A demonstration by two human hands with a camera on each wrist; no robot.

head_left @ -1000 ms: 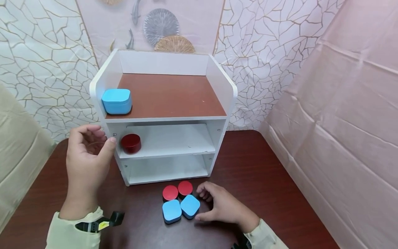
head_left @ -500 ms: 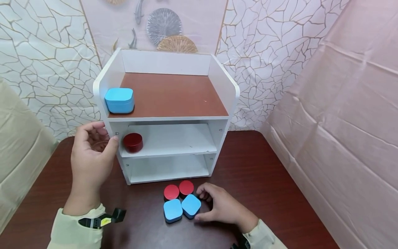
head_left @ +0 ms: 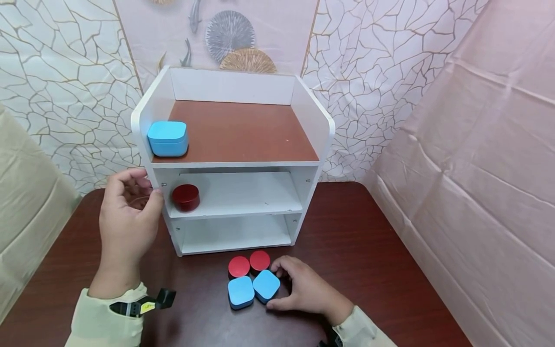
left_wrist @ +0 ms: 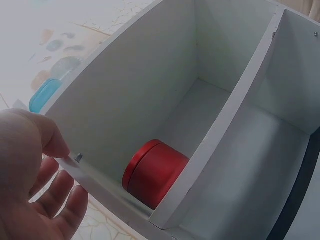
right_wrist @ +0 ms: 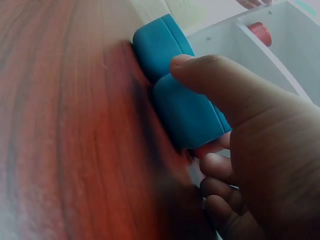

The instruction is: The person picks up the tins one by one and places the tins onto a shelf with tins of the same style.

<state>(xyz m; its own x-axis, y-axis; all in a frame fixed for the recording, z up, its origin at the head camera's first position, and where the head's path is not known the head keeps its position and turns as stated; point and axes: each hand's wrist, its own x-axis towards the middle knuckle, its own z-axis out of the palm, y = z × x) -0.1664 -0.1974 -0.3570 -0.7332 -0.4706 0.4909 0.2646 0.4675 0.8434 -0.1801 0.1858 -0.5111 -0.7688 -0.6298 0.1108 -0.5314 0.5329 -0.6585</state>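
My left hand [head_left: 129, 219] hovers at the left side panel of a white shelf unit [head_left: 238, 164], fingers loosely curled. In the left wrist view its thumb lies by the panel's front edge; whether it touches cannot be told. A round red container [head_left: 185, 198] sits on the middle shelf, close to this hand. On the table, my right hand [head_left: 305, 291] reaches round the right-hand blue rounded-square container [head_left: 266, 285], thumb and forefinger at its corners, with a gap towards the palm. Beside it stand another blue container [head_left: 240, 291] and two round red containers [head_left: 239, 266] [head_left: 259, 260].
A larger blue lidded box [head_left: 168, 139] stands at the left front of the brown top shelf [head_left: 247, 130]. The dark wooden table [head_left: 355, 250] ends in front of patterned wall cloth [head_left: 347, 96]. Pale draped cloth hangs on both sides.
My right hand has moved slightly left, its thumb and forefinger closer round the right-hand blue container. The view has shifted a little; the left hand and the containers otherwise stay put.
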